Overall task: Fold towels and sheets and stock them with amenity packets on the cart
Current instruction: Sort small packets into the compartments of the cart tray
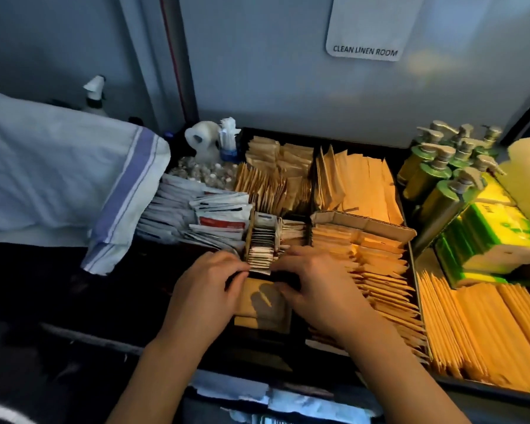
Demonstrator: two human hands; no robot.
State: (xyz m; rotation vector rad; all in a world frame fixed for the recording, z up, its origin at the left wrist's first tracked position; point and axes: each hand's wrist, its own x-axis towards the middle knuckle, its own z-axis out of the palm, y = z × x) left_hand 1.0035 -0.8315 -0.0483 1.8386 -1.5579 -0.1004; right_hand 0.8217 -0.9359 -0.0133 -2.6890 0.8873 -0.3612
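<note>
Both hands work at the middle of the cart's top tray (pixel 410 237). My left hand (pixel 207 280) and my right hand (pixel 306 280) pinch the near end of a row of small white sachets (pixel 262 249) standing in a narrow cardboard divider. A flat tan packet (pixel 262 304) lies just below the fingertips. Tan paper amenity packets (pixel 377 264) fill the compartment to the right. A folded white towel with a blue stripe (pixel 83 179) lies at the left.
White and red sachets (pixel 214 215) lie left of the row. More tan packets (pixel 358 185) stand behind. Several green pump bottles (pixel 441 175) and green tissue packs (pixel 490 240) are at the right. A spray bottle (pixel 94 93) stands behind the towel, by the wall.
</note>
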